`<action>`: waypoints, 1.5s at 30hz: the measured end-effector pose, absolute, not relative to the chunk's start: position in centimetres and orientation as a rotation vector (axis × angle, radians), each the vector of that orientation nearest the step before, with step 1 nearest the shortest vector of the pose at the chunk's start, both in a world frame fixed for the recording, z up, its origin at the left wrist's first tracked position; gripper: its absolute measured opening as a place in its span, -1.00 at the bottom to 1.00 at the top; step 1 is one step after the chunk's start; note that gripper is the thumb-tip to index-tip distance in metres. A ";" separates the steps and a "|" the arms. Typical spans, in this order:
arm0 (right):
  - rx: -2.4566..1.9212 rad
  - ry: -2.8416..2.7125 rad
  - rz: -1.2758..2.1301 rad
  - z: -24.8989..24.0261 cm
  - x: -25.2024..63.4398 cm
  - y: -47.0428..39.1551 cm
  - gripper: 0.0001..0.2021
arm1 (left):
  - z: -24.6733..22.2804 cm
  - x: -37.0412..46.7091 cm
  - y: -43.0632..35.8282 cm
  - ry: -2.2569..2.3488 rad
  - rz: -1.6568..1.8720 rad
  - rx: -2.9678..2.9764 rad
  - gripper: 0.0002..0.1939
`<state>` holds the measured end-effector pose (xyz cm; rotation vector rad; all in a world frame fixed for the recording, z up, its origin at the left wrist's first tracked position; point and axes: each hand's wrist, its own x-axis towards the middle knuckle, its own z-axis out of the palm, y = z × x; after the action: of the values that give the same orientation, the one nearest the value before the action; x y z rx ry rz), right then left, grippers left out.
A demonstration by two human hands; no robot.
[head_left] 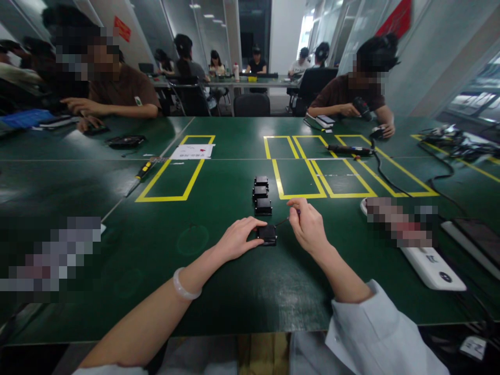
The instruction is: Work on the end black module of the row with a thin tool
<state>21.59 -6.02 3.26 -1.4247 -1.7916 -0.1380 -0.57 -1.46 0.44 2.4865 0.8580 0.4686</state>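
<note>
The left hand's point(239, 237) thumb and fingertips are clamped on the left end of a small black box point(267, 235), which lies flat on the table just in front of the person. The right hand's point(309, 225) thumb and fingers are pinched together on a thin tool point(283, 222), its handle mostly hidden in the grip. Its dark shaft slants down to the box's far right corner; whether the tip touches is too small to tell.

Just beyond the box, three similar black boxes point(260, 191) stand in a row leading away. A pale bracelet point(186, 285) circles the left wrist, and a light sleeve point(377, 323) covers the right forearm near the elbow.

The table point(230, 299) is green, marked with yellow tape outlines point(164, 199). To the left lie a screwdriver point(144, 169) with a yellow and black handle and a sheet of paper point(192, 151). To the right lies a white device point(435, 270), partly pixelated. Across the table, one co-worker point(127, 86) sits at left; another point(332, 94), at right, grips a dark power tool point(363, 108).
</note>
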 end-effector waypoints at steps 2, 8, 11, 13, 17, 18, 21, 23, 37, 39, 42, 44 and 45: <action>-1.436 -1.817 -0.144 3.3 21.6 -6.1 -0.83 | 0.4 -0.6 -1.5 0.859 0.472 2.486 -0.60; -1.435 -1.835 -0.165 3.3 21.6 -6.1 -0.81 | 0.4 -0.5 -1.5 0.852 0.478 2.487 -0.61; -1.432 -1.827 -0.176 3.2 21.6 -6.0 -0.82 | 0.5 -0.5 -1.5 0.853 0.480 2.486 -0.60; -1.431 -1.825 -0.186 3.2 21.7 -6.0 -0.82 | 0.5 -0.6 -1.5 0.857 0.478 2.486 -0.60; -1.430 -1.835 -0.186 3.5 21.7 -6.1 -0.81 | 0.4 -0.6 -1.5 0.851 0.483 2.486 -0.60; -1.431 -1.839 -0.183 3.6 21.6 -6.1 -0.80 | 0.3 -0.6 -1.5 0.849 0.487 2.489 -0.60; -1.441 -1.848 -0.185 3.7 21.6 -6.2 -0.79 | 0.2 -0.6 -1.5 0.848 0.494 2.494 -0.60; -1.448 -1.852 -0.184 3.8 21.6 -6.2 -0.78 | 0.3 -0.6 -1.5 0.852 0.493 2.493 -0.60; -1.432 -1.843 -0.167 3.6 21.6 -6.2 -0.79 | 0.5 -0.6 -1.6 0.859 0.478 2.493 -0.61; -1.439 -1.844 -0.162 3.5 21.6 -6.2 -0.78 | 0.4 -0.6 -1.6 0.859 0.479 2.497 -0.61; -1.441 -1.847 -0.168 3.5 21.7 -6.2 -0.78 | 0.4 -0.6 -1.6 0.856 0.475 2.494 -0.60; -1.442 -1.843 -0.176 3.6 21.7 -6.1 -0.78 | 0.4 -0.6 -1.5 0.858 0.476 2.492 -0.61; -1.441 -1.842 -0.179 3.6 21.7 -6.1 -0.78 | 0.4 -0.6 -1.5 0.858 0.478 2.492 -0.61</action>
<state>21.66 -6.12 3.63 -1.4407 -1.8422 -0.1792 -0.61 -1.53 0.42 2.4918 0.8579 0.4777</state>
